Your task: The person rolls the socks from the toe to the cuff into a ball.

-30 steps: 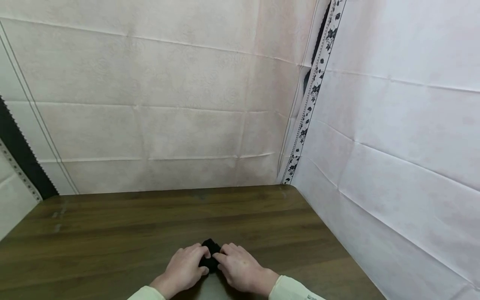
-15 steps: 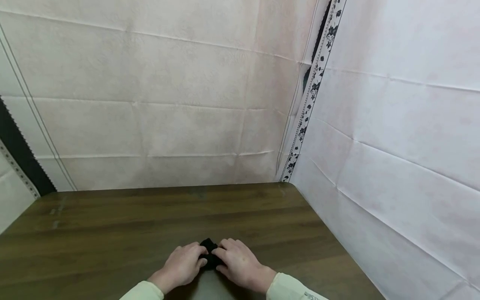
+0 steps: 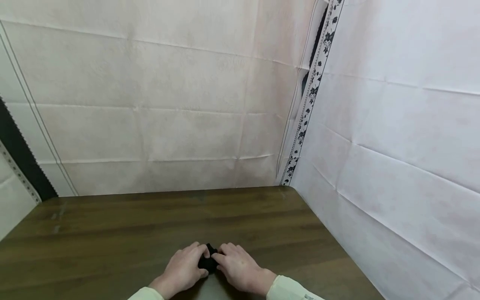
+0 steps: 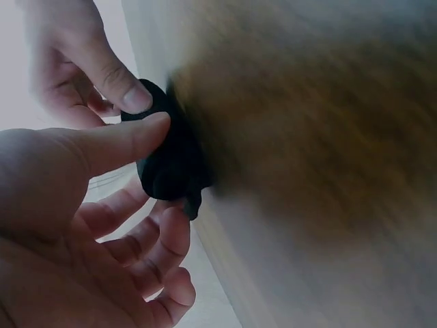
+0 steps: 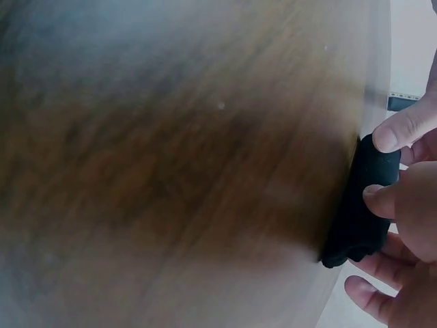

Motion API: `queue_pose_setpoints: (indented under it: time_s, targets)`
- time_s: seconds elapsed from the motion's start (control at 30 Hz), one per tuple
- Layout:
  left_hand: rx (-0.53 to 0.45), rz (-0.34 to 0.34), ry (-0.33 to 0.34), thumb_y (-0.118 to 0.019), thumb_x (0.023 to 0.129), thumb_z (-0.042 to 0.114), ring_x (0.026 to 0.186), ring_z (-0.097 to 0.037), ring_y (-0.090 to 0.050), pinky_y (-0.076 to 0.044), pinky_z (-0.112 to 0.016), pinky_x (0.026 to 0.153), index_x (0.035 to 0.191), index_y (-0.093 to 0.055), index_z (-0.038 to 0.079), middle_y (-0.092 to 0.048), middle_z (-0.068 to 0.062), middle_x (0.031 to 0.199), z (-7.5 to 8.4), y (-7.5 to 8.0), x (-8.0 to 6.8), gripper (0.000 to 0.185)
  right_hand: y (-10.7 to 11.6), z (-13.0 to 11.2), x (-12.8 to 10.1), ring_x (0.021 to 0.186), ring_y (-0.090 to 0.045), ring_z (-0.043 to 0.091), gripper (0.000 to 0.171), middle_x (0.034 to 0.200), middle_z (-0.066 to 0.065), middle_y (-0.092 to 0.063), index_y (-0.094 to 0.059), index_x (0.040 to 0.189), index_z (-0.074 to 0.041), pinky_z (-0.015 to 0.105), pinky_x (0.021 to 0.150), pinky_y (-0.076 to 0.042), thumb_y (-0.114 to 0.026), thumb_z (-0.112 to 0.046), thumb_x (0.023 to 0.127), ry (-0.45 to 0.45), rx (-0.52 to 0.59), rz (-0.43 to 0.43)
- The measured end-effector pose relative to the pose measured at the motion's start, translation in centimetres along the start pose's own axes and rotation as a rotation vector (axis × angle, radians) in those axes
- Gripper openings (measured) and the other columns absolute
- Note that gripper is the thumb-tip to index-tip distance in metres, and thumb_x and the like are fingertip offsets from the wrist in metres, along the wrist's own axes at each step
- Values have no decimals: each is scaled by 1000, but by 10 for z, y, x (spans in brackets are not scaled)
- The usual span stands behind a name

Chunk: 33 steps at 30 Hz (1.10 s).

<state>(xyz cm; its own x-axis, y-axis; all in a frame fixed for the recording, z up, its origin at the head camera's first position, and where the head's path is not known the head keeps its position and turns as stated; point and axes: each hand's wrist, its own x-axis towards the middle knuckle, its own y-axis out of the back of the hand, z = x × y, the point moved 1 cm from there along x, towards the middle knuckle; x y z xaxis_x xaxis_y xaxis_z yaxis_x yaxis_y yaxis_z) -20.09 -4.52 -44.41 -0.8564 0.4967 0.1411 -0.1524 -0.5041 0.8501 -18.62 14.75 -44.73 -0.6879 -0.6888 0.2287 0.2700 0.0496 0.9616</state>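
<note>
Both hands work a small black bundle of soft fabric (image 3: 208, 259) that lies on the dark brown wood-grain counter (image 3: 112, 233), near its front edge and midway between the two wrists. The left hand (image 3: 184, 267) pinches the bundle from the left: in the left wrist view its thumb (image 4: 116, 140) lies over the top of the black fabric (image 4: 171, 160) and its curled fingers (image 4: 160, 239) close in from below. The right hand (image 3: 237, 266) grips the opposite side; the right wrist view shows the thumb tip (image 5: 392, 133) pressed on the upper end of the fabric (image 5: 362, 205) and a fingertip (image 5: 379, 197) pressing its outer face. The fabric sits bunched and compact, touching the counter. Whether it is one piece or several folded together cannot be determined. Judged from this arrangement, the step in hand is the compacting or folding of the fabric between the two hands, and it appears well advanced, since little loose material projects. The next move calls for an even two-sided grip so that the bundle does not spring open. Pale creased sheeting (image 3: 168, 104) hangs behind the counter and along its right side.
</note>
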Motion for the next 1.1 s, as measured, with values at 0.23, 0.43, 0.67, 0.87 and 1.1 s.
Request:
queue_pose_setpoints:
  time_s: [0.23, 0.43, 0.67, 0.87, 1.1]
  targets:
    - [34, -4, -28, -81, 85, 17, 79, -22, -61, -50, -51, 77, 101, -69, 13, -59, 2, 90, -1, 0, 0, 20, -1, -1, -2, 98, -56, 9, 28, 110, -4, -60, -67, 125, -17, 21, 76, -45, -67, -26, 99, 0, -31, 7]
    - [49, -25, -21, -78, 88, 16, 84, -23, -63, -49, -54, 81, 102, -71, 13, -61, 2, 91, -1, 0, 1, 15, 0, 1, -3, 98, -56, 7, 31, 108, -6, -60, -69, 123, -18, 22, 80, -47, -75, -27, 93, -10, 2, 34]
    - [86, -5, -32, -75, 91, 16, 84, -21, -63, -49, -51, 78, 99, -72, 13, -62, 2, 89, 2, 1, 1, 9, -2, 2, -2, 89, -55, 5, 31, 98, -8, -57, -70, 116, -16, 20, 77, -47, -81, -25, 88, -9, 9, 90]
    - [29, -6, 31, -77, 89, 19, 89, -25, -61, -47, -55, 83, 104, -69, 13, -60, 0, 96, 5, 2, 0, 18, -1, -1, 3, 90, -54, 8, 27, 100, -6, -57, -69, 118, -17, 22, 74, -47, -75, -23, 93, -18, -10, 12]
    - [19, 18, -1, -87, 79, 21, 86, -24, -58, -46, -55, 82, 101, -64, 14, -59, 1, 95, 11, -2, 1, 33, 3, 0, 4, 95, -52, 9, 27, 105, -5, -55, -66, 125, -16, 25, 79, -48, -67, -22, 99, -61, 38, -98]
